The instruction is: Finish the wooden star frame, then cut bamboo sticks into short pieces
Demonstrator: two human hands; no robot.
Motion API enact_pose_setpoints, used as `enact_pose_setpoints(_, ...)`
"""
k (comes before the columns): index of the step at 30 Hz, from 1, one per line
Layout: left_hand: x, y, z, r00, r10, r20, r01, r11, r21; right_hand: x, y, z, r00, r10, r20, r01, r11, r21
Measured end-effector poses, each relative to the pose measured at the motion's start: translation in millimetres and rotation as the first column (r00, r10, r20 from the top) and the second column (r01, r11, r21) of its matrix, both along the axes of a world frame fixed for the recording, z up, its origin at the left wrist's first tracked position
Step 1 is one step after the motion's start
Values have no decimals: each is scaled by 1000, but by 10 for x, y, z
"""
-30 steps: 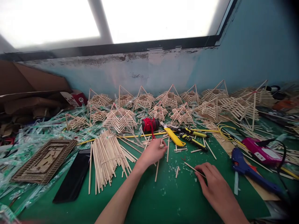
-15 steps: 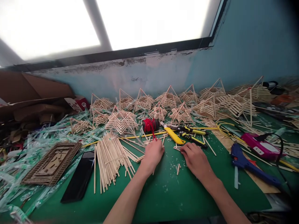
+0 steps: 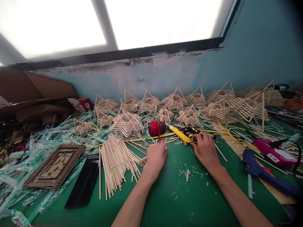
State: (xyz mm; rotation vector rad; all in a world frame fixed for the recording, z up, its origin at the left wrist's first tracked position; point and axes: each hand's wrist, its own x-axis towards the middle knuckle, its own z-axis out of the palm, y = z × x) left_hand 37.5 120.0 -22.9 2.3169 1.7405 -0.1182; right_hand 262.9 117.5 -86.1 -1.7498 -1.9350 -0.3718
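Note:
My left hand (image 3: 156,157) is closed on the green mat, just below a spool of red cord (image 3: 156,127); what its fingers hold, if anything, is hidden. To the right, my right hand (image 3: 205,151) reaches over the handles of the black and yellow pliers (image 3: 188,130), beside the end of a yellow cutter knife (image 3: 181,135). Its fingers are bent, and their grip is partly hidden. A bundle of thin wooden sticks (image 3: 118,164) lies left of my left hand. One short stick piece (image 3: 187,175) rests between my forearms.
Several star-shaped stick frames (image 3: 127,123) line the wall side. On the left are a black phone (image 3: 82,181), a woven cardboard tray (image 3: 29,182) and green-printed plastic strips (image 3: 14,176). A blue glue gun (image 3: 260,171) and a magenta device (image 3: 272,153) lie on the right.
My right hand has moved up and right, from small stick pieces to the pliers. My left hand stays by the red cord. The whole view has shifted slightly.

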Motion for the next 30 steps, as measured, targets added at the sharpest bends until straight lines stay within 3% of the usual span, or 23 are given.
enact_pose_setpoints(3, 116, -107, 4, 975, -219, 41, 219, 976, -4, -9, -42, -30, 998, 46, -33, -44, 998, 35)
enact_pose_setpoints(6, 259, -272, -23, 910, -410, 69, 412, 911, -25, 46, -87, -41, 994, 64, -86, -57, 995, 81)
enact_pose_setpoints(9, 338, -369, -65, 868, -492, 63, 494, 868, -37, 113, -102, -33, 987, 74, -139, -55, 989, 138)
enact_pose_setpoints(13, 334, -350, -89, 860, -509, 49, 511, 859, -40, 108, -102, 19, 976, 110, -186, -69, 974, 214)
enact_pose_setpoints(17, 291, -273, -96, 893, -448, 43, 449, 893, -37, 87, -207, 138, 969, 149, -195, -100, 965, 244)
enact_pose_setpoints(20, 201, -153, -106, 943, -330, 53, 331, 943, -19, 236, -445, 266, 975, 133, -179, -85, 964, 251)
enact_pose_setpoints(25, -61, 130, -79, 984, -50, 172, 39, 997, 66, 925, -1005, 353, 986, -84, -142, 114, 968, 224)
enact_pose_setpoints(28, -205, 208, 1, 932, 14, 361, -57, 993, 108, 1395, -1273, 225, 970, -225, -87, 233, 967, 99)
enact_pose_setpoints(30, -282, 195, 82, 861, -1, 508, -68, 991, 118, 1620, -1393, 94, 970, -237, -47, 236, 971, -29)
